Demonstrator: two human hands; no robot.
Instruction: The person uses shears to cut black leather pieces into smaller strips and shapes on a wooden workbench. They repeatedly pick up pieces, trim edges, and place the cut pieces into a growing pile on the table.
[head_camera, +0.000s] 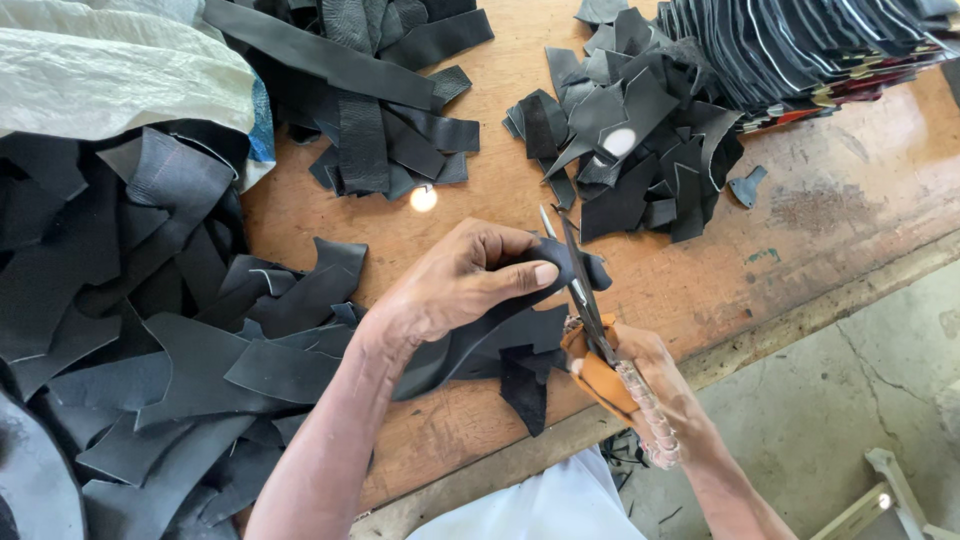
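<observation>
A head-worn camera looks down on a worn wooden workbench (850, 200) covered with black leather offcuts. At far left, a large heap of black leather scraps (120, 330) spills across the bench, running from the upper left down to the lower edge. Above it lies a pale woven plastic sack (110, 70). To the right of the sack, near the top edge, sits a smaller pile of long black leather strips (370, 110), laid over one another.

Near the middle, the person's left hand (450, 285) is closed around a curved black leather piece (480, 345), thumb on top and fingers curled underneath, holding it just above the bench close to the near edge. Its far end rises to meet the scissors. Just right of it, the right hand (650, 385) is wrapped around the handles of a pair of scissors (580, 285); the handles are padded with tan material and a pale binding. The blades point away from the person, slightly parted, with the leather piece between them beside the left thumb.

Further right, toward the top, is a mound of small angular black cut pieces (630, 150). At upper right, a dense stack of thin dark sheets (800, 50) shows red and pale edges. Below the bench at right is grey concrete floor (850, 380).
</observation>
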